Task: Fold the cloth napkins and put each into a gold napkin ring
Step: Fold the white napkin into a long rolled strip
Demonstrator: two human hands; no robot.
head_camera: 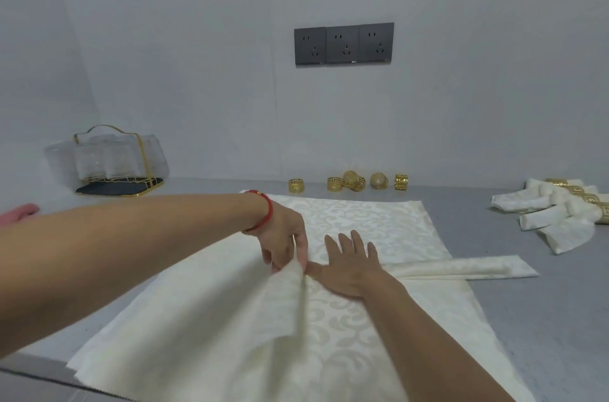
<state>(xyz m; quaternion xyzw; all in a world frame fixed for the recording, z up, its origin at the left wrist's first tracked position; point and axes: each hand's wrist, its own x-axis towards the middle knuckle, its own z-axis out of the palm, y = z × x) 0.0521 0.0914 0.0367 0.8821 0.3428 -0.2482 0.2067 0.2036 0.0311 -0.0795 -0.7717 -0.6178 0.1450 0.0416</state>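
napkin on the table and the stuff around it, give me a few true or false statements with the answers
1. The left hand pinches a raised fold of the cream napkin. True.
2. The right hand grips a gold ring. False: it lies flat, fingers straight, on the napkin and holds nothing.
3. Loose gold napkin rings stand along the wall behind the napkin. True.
4. The finished napkins in rings lie at the far left of the table. False: they lie at the right.
5. The left wrist wears a red bracelet. True.
6. Something is plugged into the wall sockets. False: all three are empty.
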